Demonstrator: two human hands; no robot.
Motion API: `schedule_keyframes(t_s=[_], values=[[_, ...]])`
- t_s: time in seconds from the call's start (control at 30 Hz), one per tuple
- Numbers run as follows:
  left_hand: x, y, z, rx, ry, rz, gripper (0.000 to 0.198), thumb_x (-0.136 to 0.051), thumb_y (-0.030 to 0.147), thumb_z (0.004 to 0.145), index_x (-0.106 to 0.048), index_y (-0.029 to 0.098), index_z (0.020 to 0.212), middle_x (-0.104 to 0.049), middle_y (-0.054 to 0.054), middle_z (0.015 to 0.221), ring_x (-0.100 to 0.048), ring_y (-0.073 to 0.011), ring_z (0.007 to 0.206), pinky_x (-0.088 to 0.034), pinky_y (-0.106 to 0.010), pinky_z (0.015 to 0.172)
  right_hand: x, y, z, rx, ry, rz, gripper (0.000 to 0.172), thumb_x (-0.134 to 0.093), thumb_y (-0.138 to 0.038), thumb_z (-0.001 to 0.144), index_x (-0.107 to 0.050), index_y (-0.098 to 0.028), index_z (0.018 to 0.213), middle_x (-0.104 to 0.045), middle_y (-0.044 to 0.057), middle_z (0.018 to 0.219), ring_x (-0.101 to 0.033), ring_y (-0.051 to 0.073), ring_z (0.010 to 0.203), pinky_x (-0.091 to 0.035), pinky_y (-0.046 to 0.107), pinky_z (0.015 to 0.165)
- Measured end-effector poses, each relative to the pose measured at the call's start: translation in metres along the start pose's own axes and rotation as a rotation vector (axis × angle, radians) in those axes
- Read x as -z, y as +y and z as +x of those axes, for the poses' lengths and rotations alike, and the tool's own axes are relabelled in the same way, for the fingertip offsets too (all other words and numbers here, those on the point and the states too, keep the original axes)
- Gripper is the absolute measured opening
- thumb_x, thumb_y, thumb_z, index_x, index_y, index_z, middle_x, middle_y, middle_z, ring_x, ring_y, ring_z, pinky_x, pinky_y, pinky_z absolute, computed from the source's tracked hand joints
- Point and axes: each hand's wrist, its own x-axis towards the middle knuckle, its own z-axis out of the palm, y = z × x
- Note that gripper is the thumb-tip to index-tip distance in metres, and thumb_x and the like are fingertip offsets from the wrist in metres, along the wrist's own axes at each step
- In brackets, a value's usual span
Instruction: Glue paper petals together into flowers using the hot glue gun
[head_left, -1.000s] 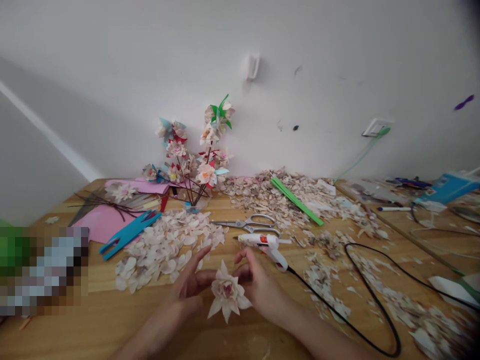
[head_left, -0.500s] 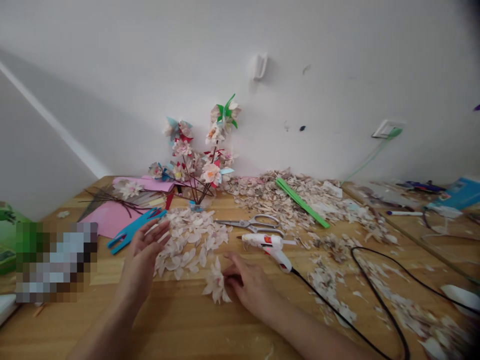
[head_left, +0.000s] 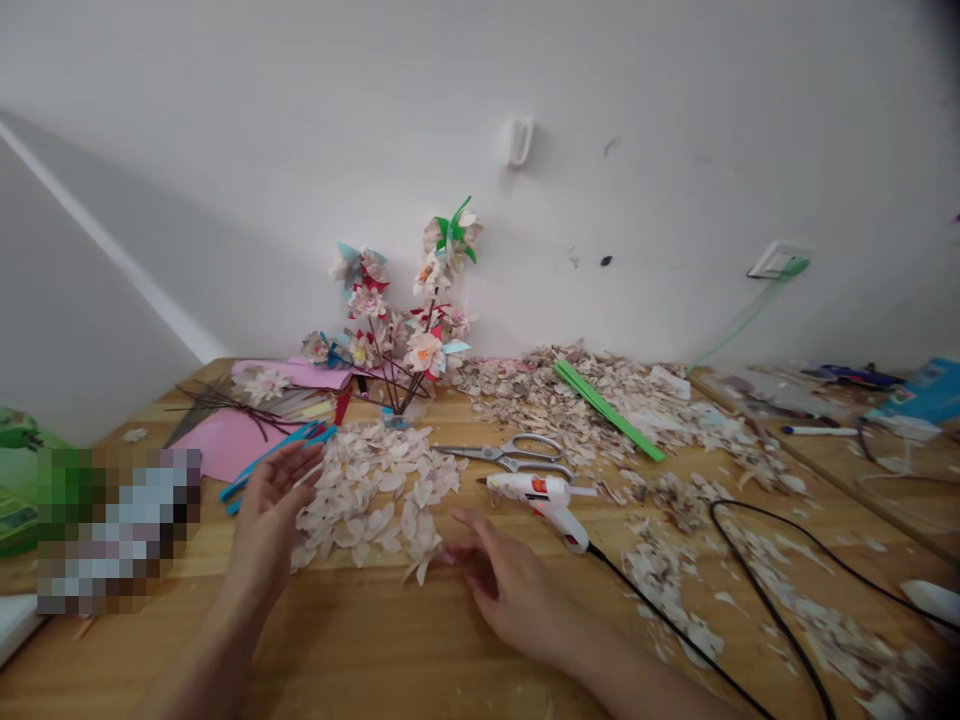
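Note:
My right hand (head_left: 510, 585) is closed, its fingertips pinching the base of a flower made of pale dried petals (head_left: 423, 562). That flower is tilted at the near edge of a spread of loose whitish petals (head_left: 375, 490), so where it ends and they begin is hard to tell. My left hand (head_left: 274, 490) is open and holds nothing, its fingers loosely spread at the left side of the petals. Behind it lie blue paper strips (head_left: 244, 478), partly covered. A white glue gun (head_left: 544, 492) rests beyond my right hand, with silver scissors (head_left: 517, 453) behind it.
Finished petal flowers on dark stems (head_left: 397, 375) stand against the wall. Dried petals and scraps (head_left: 525, 390) cover the back right, with a green strip (head_left: 609, 410) on top. A black cord (head_left: 675, 625) runs to the right. Pink paper (head_left: 225, 440) lies at left.
My right hand has turned the flower, which now shows fewer petals and overlaps the petal spread. My left hand has shifted slightly left. The view has tipped a little.

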Motion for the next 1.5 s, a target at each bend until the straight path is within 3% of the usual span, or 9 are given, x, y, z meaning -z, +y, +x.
schedule_keyframes(t_s=[0.23,0.33,0.57,0.87,1.0,1.13,1.3,1.4,1.5], values=[[-0.006,0.006,-0.003,0.038,-0.069,0.095,0.041,-0.067,0.015,0.049,-0.055,0.02,0.088,-0.063,-0.005,0.096,-0.059,-0.0245,0.097,-0.039,-0.045,0.095,0.004,-0.002,0.0,-0.053,-0.03,0.004,0.069,-0.045,0.005,0.063,-0.033,-0.021,0.126,-0.065,0.002,0.086,-0.061,0.018,0.08,-0.049,0.033,0.076],[-0.008,0.006,-0.004,0.071,-0.089,0.125,0.042,-0.064,0.015,0.047,-0.055,0.02,0.087,-0.064,-0.005,0.095,-0.061,-0.0238,0.092,-0.04,-0.046,0.093,0.002,0.002,-0.001,-0.088,0.029,0.056,0.069,-0.045,0.005,0.062,-0.033,-0.021,0.125,-0.061,0.001,0.084,-0.061,0.017,0.077,-0.05,0.031,0.072],[-0.008,0.001,-0.004,0.077,-0.181,0.195,0.038,-0.063,0.018,0.048,-0.055,0.018,0.085,-0.064,-0.006,0.092,-0.065,-0.0231,0.079,-0.048,-0.044,0.078,-0.003,0.007,-0.003,-0.054,0.075,0.136,0.062,-0.049,0.0,0.071,-0.03,-0.024,0.125,-0.058,0.003,0.097,-0.062,0.016,0.08,-0.05,0.033,0.075],[-0.009,0.004,-0.003,0.097,-0.165,0.178,0.039,-0.067,0.02,0.047,-0.055,0.018,0.084,-0.063,-0.005,0.092,-0.063,-0.0199,0.075,-0.047,-0.042,0.078,-0.002,0.006,0.0,-0.071,0.144,0.074,0.067,-0.057,-0.004,0.067,-0.03,-0.024,0.125,-0.05,0.007,0.114,-0.057,0.018,0.091,-0.048,0.038,0.083],[-0.008,-0.002,-0.003,0.075,-0.159,0.183,0.038,-0.066,0.02,0.05,-0.054,0.019,0.086,-0.062,-0.005,0.093,-0.063,-0.0197,0.075,-0.048,-0.041,0.077,0.001,0.004,0.0,-0.078,0.125,0.201,0.06,-0.043,0.001,0.068,-0.032,-0.025,0.12,-0.051,0.006,0.111,-0.059,0.016,0.092,-0.05,0.035,0.079],[-0.009,-0.011,-0.007,0.046,-0.227,0.202,0.037,-0.06,0.017,0.053,-0.051,0.019,0.09,-0.061,-0.006,0.097,-0.064,-0.0191,0.076,-0.049,-0.038,0.073,0.002,0.002,0.0,-0.099,0.16,0.329,0.04,-0.037,-0.004,0.078,-0.034,-0.023,0.113,-0.052,0.007,0.108,-0.063,0.015,0.087,-0.052,0.035,0.079],[-0.009,-0.016,-0.012,-0.049,-0.304,0.347,0.04,-0.051,0.015,0.058,-0.046,0.02,0.097,-0.058,-0.007,0.104,-0.064,-0.0192,0.08,-0.049,-0.038,0.074,0.005,-0.002,0.003,-0.086,0.243,0.233,0.023,-0.038,-0.019,0.088,-0.038,-0.022,0.11,-0.056,0.007,0.1,-0.062,0.017,0.088,-0.053,0.033,0.075],[-0.005,-0.011,-0.008,-0.118,-0.288,0.466,0.042,-0.046,0.015,0.06,-0.042,0.021,0.102,-0.055,-0.009,0.11,-0.063,-0.021,0.085,-0.049,-0.037,0.069,0.012,-0.008,0.006,0.009,0.264,0.092,0.025,-0.041,-0.015,0.086,-0.04,-0.022,0.11,-0.059,0.007,0.097,-0.061,0.018,0.088,-0.051,0.035,0.078],[0.002,-0.003,-0.001,-0.176,-0.247,0.56,0.043,-0.043,0.014,0.06,-0.04,0.022,0.102,-0.053,-0.009,0.113,-0.063,-0.022,0.088,-0.047,-0.032,0.061,0.021,-0.018,0.012,0.045,0.194,-0.012,0.03,-0.042,-0.01,0.083,-0.039,-0.021,0.112,-0.06,0.007,0.095,-0.061,0.018,0.085,-0.049,0.036,0.078]])
